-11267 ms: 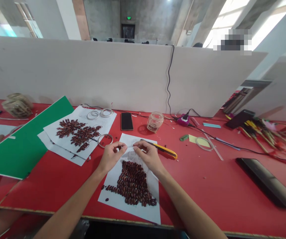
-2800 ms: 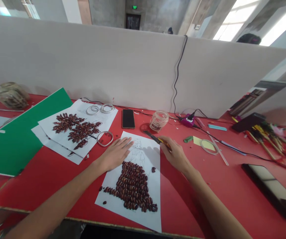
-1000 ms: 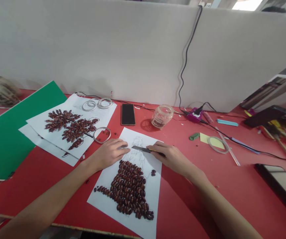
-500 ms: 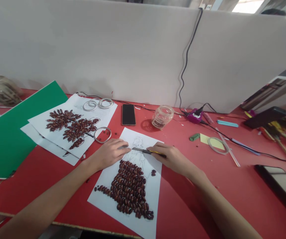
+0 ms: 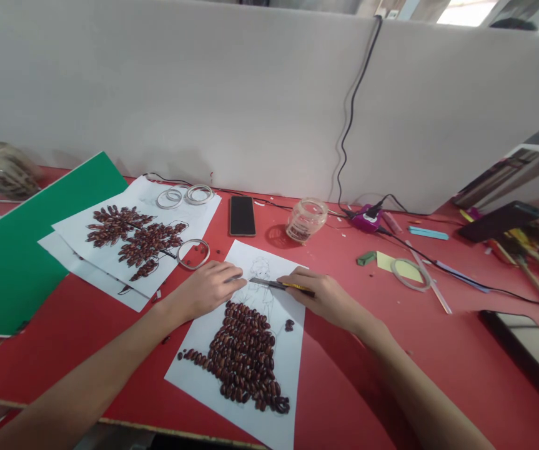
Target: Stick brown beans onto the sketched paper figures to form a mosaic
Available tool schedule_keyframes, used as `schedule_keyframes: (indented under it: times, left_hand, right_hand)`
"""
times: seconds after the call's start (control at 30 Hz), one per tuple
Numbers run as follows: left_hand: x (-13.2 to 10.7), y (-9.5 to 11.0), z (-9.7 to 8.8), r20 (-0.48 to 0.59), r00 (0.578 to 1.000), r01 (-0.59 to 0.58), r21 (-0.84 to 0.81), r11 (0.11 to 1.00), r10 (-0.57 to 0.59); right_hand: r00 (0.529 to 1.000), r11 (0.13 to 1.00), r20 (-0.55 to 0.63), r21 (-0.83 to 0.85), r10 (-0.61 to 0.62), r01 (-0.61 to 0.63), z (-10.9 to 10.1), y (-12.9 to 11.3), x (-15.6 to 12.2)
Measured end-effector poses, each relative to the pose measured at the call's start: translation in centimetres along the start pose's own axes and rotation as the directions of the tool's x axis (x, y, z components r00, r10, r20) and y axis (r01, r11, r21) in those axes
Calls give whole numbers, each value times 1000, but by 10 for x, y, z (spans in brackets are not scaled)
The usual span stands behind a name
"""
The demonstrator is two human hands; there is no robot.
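A white sheet [image 5: 284, 350] with a pencil figure lies before me on the red table [image 5: 381, 350]. A skirt shape of brown beans [image 5: 245, 356] covers its lower part, and one loose bean [image 5: 289, 325] lies to their right. My left hand [image 5: 206, 289] presses down on the sheet's left edge, fingers held together, fingertips by the knife's blade. My right hand [image 5: 323, 297] is closed round a yellow utility knife [image 5: 281, 285], whose blade points left across the drawing.
A second bean picture [image 5: 133, 240], a green board [image 5: 25, 250] and tape rings [image 5: 193, 253] lie to the left. A phone [image 5: 242, 215], a glass jar [image 5: 305, 220] and a charger with cable [image 5: 368, 219] stand behind. Sticks and strips lie at right.
My right hand took up the knife from the table and brought its blade over the drawing. In the last second both hands have barely shifted.
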State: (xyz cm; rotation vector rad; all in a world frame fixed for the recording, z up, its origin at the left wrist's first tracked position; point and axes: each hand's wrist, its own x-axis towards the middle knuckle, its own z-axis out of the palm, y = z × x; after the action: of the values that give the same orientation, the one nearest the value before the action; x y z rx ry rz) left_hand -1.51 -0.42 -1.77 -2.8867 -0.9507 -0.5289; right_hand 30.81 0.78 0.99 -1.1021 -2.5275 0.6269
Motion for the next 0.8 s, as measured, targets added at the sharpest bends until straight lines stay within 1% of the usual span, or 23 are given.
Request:
schedule_keyframes:
  times: [0.13,0.37,0.67,0.8]
  left_hand:
    - [0,0,0,-9,1000,-22,26,999,23]
    - [-1,-1,1,-10,1000,-22,25,999,22]
    - [0,-1,1,-20,999,-28,22,999,28]
    - [-1,-2,1,-19,999,-28,19,999,29]
  right_hand:
    - [1000,1000,0,4,5,-5,-1,-1,1]
    - [1000,1000,1,-25,10,-10,1,-1,1]
    - [999,988,20,-152,41,-38,1,-8,1]
    - [998,979,8,-194,61,-59,4,-11,1]
